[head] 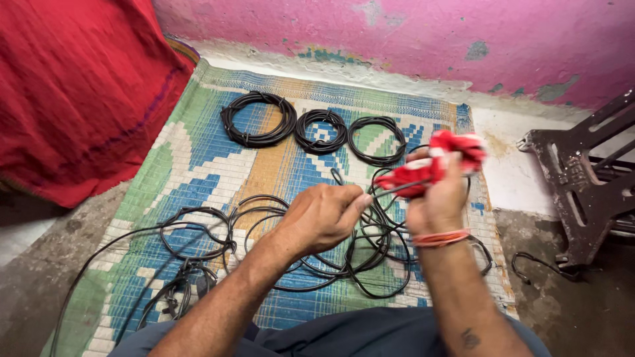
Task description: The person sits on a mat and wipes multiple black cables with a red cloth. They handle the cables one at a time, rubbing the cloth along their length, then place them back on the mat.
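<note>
My right hand point(438, 198) is closed on a red-handled cutting tool point(433, 165), held up over the woven mat point(205, 158). My left hand point(321, 217) pinches a black cable point(387, 192) whose end runs into the tool's jaws. Loose loops of black cable point(264, 225) lie tangled on the mat under both hands. Three tidy black cable coils sit in a row at the far side of the mat: a large one point(258, 119), a middle one point(321, 131) and a right one point(377, 140).
A red cloth point(73, 86) lies heaped at the left. A pink wall point(397, 33) runs along the back. A dark metal frame point(582, 185) stands at the right on the concrete floor. A short black cable piece point(536, 264) lies beside the frame.
</note>
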